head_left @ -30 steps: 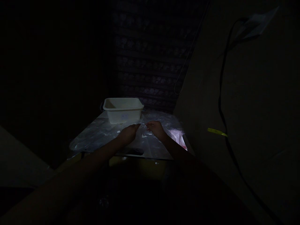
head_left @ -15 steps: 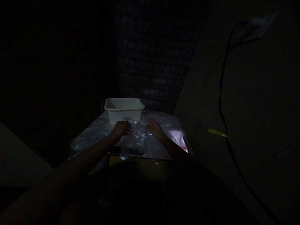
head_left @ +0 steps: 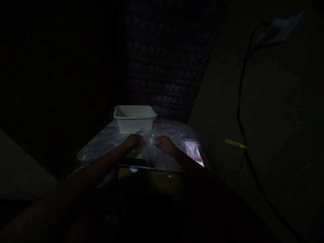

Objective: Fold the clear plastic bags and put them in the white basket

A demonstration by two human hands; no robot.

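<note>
In the dim light, my left hand (head_left: pixel 133 141) is closed on the near edge of a thin clear plastic bag (head_left: pixel 150 148). My right hand (head_left: pixel 164 143) pinches the same plastic a short way to the right, and a crumpled, shiny stretch of it spans the gap between the two. Both hands are over the table, just in front of a white plastic tub (head_left: pixel 135 125). The exact fingertip grip is hard to see in the dark.
More clear plastic sheeting (head_left: pixel 98 148) covers the table's left side. A brightly lit pinkish sheet (head_left: pixel 194 153) lies at the right edge. On the wall to the right hangs a dark cable (head_left: pixel 238 111) with a yellow tag (head_left: pixel 234 143).
My hands have come closer together, the right one shifting left. The plastic, earlier hanging toward the front edge, is now bunched between them.
</note>
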